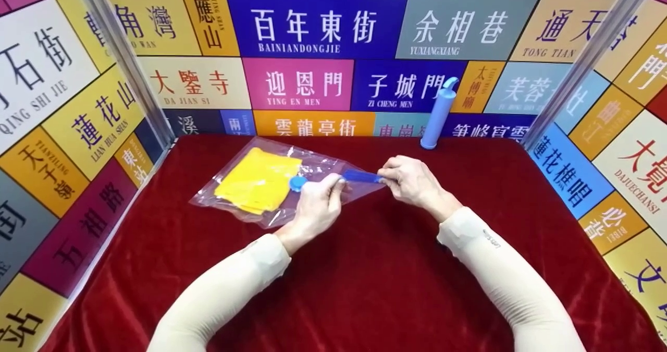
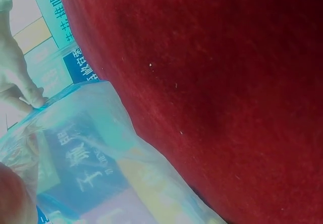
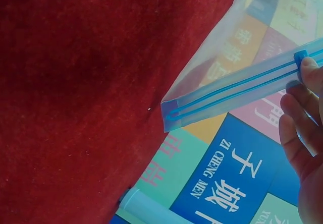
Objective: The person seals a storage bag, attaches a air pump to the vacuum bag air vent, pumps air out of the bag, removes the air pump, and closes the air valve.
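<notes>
A clear plastic zip bag (image 1: 323, 160) hangs tilted above the table, a folded yellow cloth (image 1: 260, 177) inside it and a round blue valve (image 1: 297, 183) on its face. My left hand (image 1: 317, 206) grips the bag near one end of its blue zip strip (image 1: 360, 177). Towards the other end, my right hand (image 1: 414, 180) pinches the strip. The right wrist view shows the thumb and fingers on a small blue slider (image 3: 300, 65), with two blue zip lines running from it to the bag's corner. The left fingers are partly hidden.
A light blue hand pump (image 1: 439, 117) with a hooked top stands upright at the back right of the table. Dark red velvet (image 1: 365, 279) covers the table. Panels with printed signs (image 1: 318, 23) wall in the back and sides, with clear posts (image 1: 578, 65) at the corners.
</notes>
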Motion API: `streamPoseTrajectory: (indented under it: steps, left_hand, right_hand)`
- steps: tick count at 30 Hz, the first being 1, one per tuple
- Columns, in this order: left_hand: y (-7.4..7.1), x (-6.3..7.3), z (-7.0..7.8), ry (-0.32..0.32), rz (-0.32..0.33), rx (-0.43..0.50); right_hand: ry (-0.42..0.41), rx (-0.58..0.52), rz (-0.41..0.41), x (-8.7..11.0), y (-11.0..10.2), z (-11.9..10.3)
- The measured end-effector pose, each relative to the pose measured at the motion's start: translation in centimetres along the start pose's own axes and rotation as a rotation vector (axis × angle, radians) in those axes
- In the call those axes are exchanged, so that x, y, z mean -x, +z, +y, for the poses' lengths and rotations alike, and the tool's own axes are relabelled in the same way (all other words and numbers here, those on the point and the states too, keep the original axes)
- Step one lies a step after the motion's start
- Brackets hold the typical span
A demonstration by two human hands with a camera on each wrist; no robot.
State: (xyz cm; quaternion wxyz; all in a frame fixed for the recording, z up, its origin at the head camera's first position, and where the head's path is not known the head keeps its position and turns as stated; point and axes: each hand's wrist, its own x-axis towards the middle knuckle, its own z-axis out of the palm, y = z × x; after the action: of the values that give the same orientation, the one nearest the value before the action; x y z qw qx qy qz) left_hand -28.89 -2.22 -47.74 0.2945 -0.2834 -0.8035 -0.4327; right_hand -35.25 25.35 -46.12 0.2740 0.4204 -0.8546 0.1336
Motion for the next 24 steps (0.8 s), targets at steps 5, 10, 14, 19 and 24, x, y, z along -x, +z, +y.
streamPoseTrajectory:
  steps: [5, 10, 14, 19, 24]
  left_hand:
    - [-0.1, 0.1, 0.1, -0.004, -0.002, 0.002]
    - [-0.2, 0.1, 0.2, 0.005, 0.007, 0.002]
    - [-0.3, 0.1, 0.2, 0.012, 0.015, -0.011]
    - [-0.5, 0.1, 0.1, 0.006, 0.031, -0.006]
    - [-0.6, 0.0, 0.1, 0.018, 0.057, 0.005]
  right_hand:
    - [0.017, 0.015, -0.012, 0.4, 0.3, 0.3]
    - [0.028, 0.022, -0.001, 0.8, 0.5, 0.6]
    - [0.033, 0.023, -0.008, 0.9, 0.5, 0.8]
    - [0.045, 0.022, -0.034, 0.9, 0.5, 0.9]
    - [0.053, 0.033, -0.022, 0.8, 0.4, 1.1]
